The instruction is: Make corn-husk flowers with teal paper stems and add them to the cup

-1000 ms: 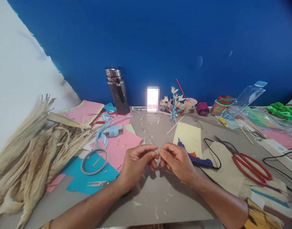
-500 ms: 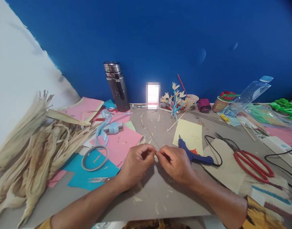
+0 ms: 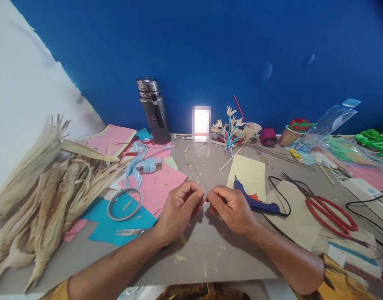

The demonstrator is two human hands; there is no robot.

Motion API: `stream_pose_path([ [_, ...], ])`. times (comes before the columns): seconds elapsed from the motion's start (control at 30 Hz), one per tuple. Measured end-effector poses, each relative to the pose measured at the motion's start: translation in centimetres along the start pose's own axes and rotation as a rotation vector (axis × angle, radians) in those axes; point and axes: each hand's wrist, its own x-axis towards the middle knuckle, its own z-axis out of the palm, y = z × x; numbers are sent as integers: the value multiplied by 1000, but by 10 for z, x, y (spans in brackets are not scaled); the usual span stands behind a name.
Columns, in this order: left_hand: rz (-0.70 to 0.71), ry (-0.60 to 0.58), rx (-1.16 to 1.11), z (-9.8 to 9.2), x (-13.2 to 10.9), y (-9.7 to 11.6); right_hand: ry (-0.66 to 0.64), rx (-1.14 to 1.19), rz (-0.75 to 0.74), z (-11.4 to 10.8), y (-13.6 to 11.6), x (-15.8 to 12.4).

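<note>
My left hand (image 3: 178, 207) and my right hand (image 3: 230, 206) meet fingertip to fingertip over the grey table (image 3: 197, 250). Both pinch a small pale piece on a thin stick (image 3: 200, 179) that runs up and away from the fingers; the piece itself is too small to name. A blue glue gun (image 3: 257, 203) lies just right of my right hand, on the edge of a yellow paper sheet (image 3: 248, 175). Small scissors (image 3: 130, 231) lie left of my left wrist on blue paper.
A heap of dried husks (image 3: 38, 196) fills the left side. A tape ring (image 3: 124, 204), pink paper (image 3: 157, 183) and a dark flask (image 3: 154, 112) lie behind. A small husk-flower sprig (image 3: 229, 127), cups, red scissors (image 3: 331, 214), cables and plastic bags crowd the right.
Both hands stayed pinched together and shifted slightly up the picture as the camera tilted; the fingers reworked their grip on the small piece.
</note>
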Motion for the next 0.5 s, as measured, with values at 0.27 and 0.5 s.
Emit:
stream_pose_path([
  [0.27,-165,-2,-67,2,4,4,92,-436,-225,6,11,-2],
  [0.5,-272,-52,-429,3,8,-6,99,-468,-276,8,11,-4],
])
